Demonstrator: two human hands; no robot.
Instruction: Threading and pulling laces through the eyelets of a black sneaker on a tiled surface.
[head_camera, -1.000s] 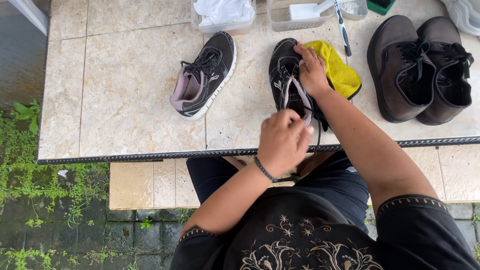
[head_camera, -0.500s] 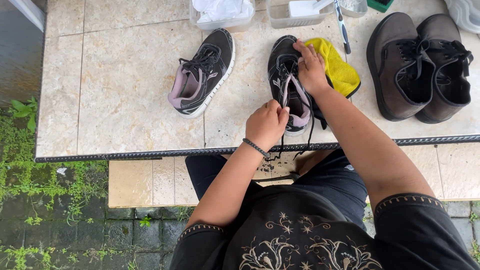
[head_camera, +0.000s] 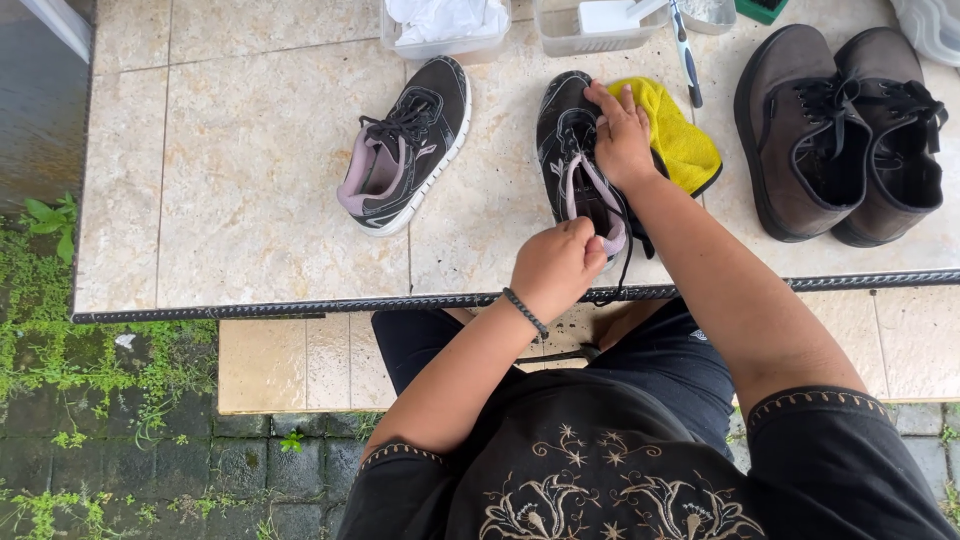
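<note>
At the table's near edge, our left hand (head_camera: 555, 268) pinches the black lace (head_camera: 627, 262) toward us; our right hand (head_camera: 622, 140) presses the black sneaker (head_camera: 565, 150), lying lengthwise away from us.

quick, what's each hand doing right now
Left hand: closed, pinching the black lace.
Right hand: fingers flat, pressing on the black sneaker.

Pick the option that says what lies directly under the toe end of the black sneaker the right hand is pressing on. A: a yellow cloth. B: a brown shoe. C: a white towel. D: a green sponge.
A: the right hand presses the black sneaker, and a yellow cloth sticks out from beneath it on the tiled table.
</note>
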